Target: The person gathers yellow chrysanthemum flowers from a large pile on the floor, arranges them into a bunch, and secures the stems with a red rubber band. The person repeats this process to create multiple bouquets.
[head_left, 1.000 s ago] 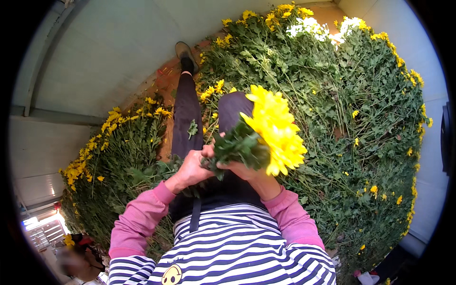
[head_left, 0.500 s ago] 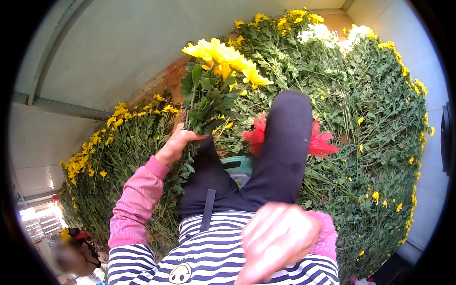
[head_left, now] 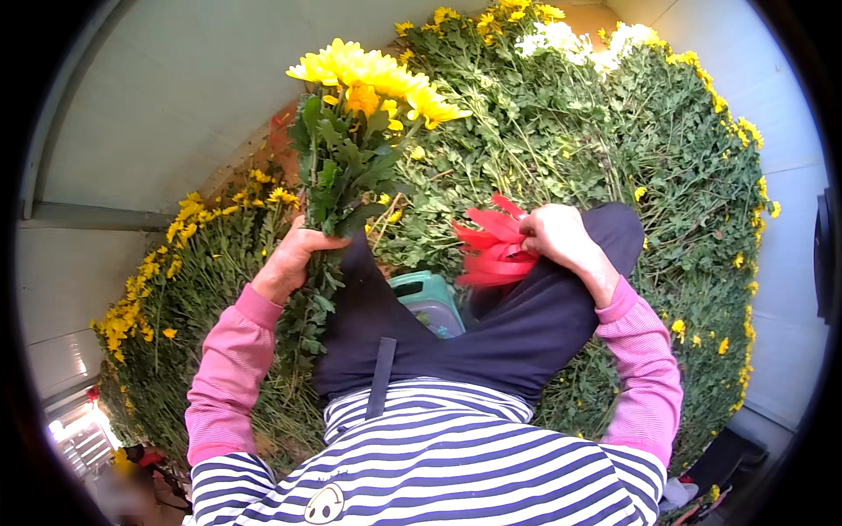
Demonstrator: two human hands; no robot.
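Note:
My left hand (head_left: 300, 254) is wrapped round the leafy stems of a bunch of yellow chrysanthemums (head_left: 373, 77), held upright with the blooms on top. My right hand (head_left: 559, 235) pinches at a bundle of red ribbon strips (head_left: 493, 250) by my right knee. The strips fan out to the left of the fingers, and their right end is hidden by the hand. Between my legs sits a green and grey plastic stool (head_left: 427, 298), partly covered by my thighs.
Cut chrysanthemums (head_left: 526, 149) lie piled all around me, their yellow heads along the outer edges. White blooms (head_left: 557, 39) lie at the far side. Pale wall panels (head_left: 202, 96) enclose the pile. Another person (head_left: 132, 486), blurred, is at the lower left.
My right hand has moved from in front of my chest forward to the red ribbon strips and taken hold there. My right knee has shifted right and lowered. The left hand still grips the bunch.

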